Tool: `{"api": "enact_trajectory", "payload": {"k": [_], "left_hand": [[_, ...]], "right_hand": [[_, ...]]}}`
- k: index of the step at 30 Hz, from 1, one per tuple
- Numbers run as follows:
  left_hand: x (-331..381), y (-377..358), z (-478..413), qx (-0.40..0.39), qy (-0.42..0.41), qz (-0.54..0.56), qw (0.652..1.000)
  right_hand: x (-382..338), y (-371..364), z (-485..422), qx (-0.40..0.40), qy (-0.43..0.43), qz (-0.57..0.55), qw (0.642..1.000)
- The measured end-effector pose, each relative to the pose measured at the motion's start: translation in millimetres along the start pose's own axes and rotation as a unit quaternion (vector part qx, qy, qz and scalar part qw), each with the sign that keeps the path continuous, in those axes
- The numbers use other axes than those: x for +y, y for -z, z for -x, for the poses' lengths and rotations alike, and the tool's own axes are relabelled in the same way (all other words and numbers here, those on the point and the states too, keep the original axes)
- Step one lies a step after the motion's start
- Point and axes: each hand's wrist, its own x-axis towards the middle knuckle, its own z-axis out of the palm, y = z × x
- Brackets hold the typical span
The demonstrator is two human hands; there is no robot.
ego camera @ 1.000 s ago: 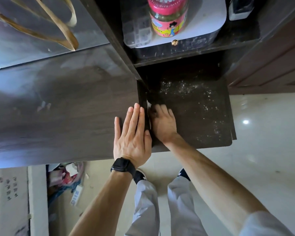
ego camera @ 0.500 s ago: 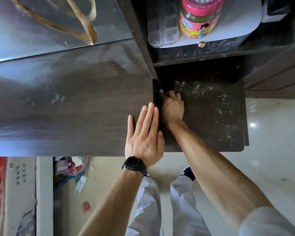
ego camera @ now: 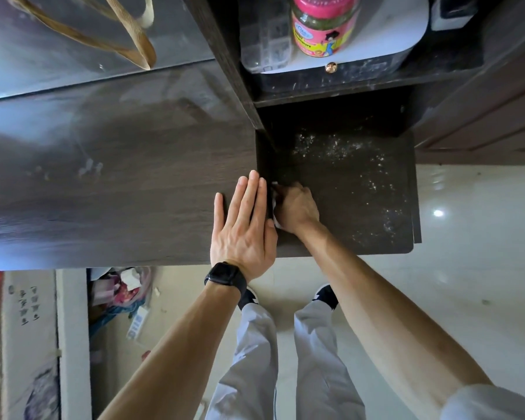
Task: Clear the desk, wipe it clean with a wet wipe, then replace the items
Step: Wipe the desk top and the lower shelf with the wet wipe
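My left hand (ego camera: 244, 225) lies flat with straight fingers on the dark wooden desk top (ego camera: 119, 183), near its front right corner. My right hand (ego camera: 296, 207) is on the lower dark shelf (ego camera: 361, 207) just beside it, fingers curled over a white wet wipe (ego camera: 275, 204) that shows only as a sliver at the hand's left side. White dust specks cover the middle and right of the lower shelf.
A pink-lidded jar (ego camera: 325, 25) and a clear plastic box (ego camera: 264, 34) stand on a white tray (ego camera: 400, 28) on the upper shelf. Tan bag handles (ego camera: 128, 40) lie at the back left. Clutter (ego camera: 125, 295) sits on the floor under the desk.
My right hand with the wipe has slid back toward me along the shelf's left edge. My left hand stays pressed flat on the desk.
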Motion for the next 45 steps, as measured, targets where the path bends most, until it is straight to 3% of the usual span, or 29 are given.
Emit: {"api": "enact_trajectory", "payload": {"k": [3,10,20,25,33,38,42,45], "left_hand": [[0.8,0.3,-0.1,-0.001,0.002,-0.004,1.000],[1.2,-2.0,0.5,0.010,0.002,-0.003,1.000],[-0.6,-2.2,-0.1,0.024,-0.007,0.005,1.000],[-1.6,-3.8,0.3,0.029,-0.005,0.009,1.000],[-0.4,-3.9,1.0,0.020,-0.002,0.010,1.000],[-0.7,-2.3,0.8,0.008,0.003,0.005,1.000],[0.4,-0.8,1.3,0.001,0.005,0.000,1.000],[1.6,-1.5,1.3,0.008,0.006,-0.006,1.000]], "right_hand": [[12.3,-10.8,26.4,0.022,0.035,0.006,0.999],[-24.5,19.9,-46.4,0.083,-0.087,-0.160,0.980],[-42.4,15.2,-46.3,0.184,-0.133,-0.300,0.927],[-36.8,26.8,-53.1,0.074,-0.103,-0.202,0.971],[-28.7,27.6,-58.3,0.064,-0.094,-0.074,0.991],[6.4,-16.4,-7.2,0.069,0.001,-0.002,0.998],[33.1,-39.4,71.8,0.108,0.192,0.071,0.973],[35.2,-40.0,49.5,0.125,0.170,0.111,0.971]]}}
